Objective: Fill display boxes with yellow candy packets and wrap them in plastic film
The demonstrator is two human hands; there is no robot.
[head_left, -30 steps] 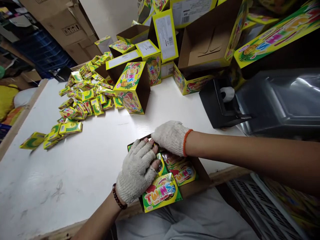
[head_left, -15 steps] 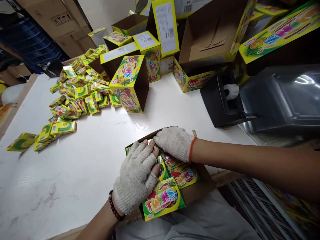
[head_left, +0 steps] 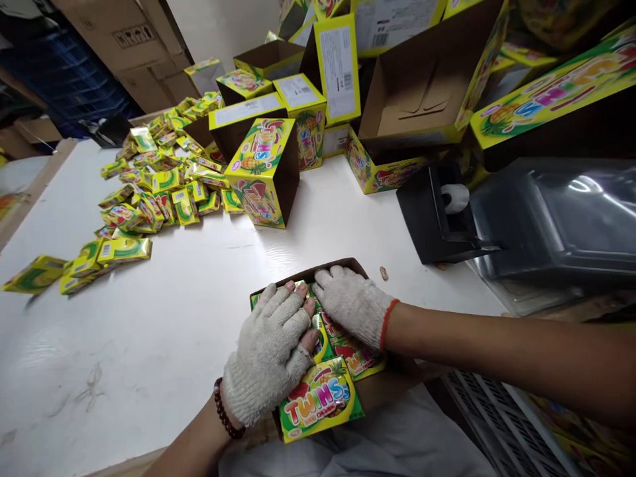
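Observation:
An open cardboard box [head_left: 354, 264] rests in front of me at the table's near edge, holding several small green and yellow "TWINS" chewing gum packs [head_left: 358, 358]. My left hand [head_left: 268, 348], in a white glove with bare fingertips, lies flat across the packs on the box's left side, fingers stretched out. Beside it, my right hand [head_left: 352, 301] reaches into the far part of the box, fingers extended and pressing on packs; its fingertips are partly hidden. One larger-looking pack [head_left: 320, 401] lies face up at the near left corner, just below my left hand.
A heap of loose packs [head_left: 163, 182] spreads over the white table [head_left: 163, 318] at left. Empty display boxes [head_left: 263, 172] stand along the back. At right is a black tape dispenser [head_left: 437, 222] beside a dark plastic container [head_left: 556, 218]. A small brown scrap [head_left: 383, 273] lies near the box.
My right hand has shifted slightly toward me, uncovering the box's far right corner and the brown scrap. My left hand stays on the packs. The whole view has tilted a little.

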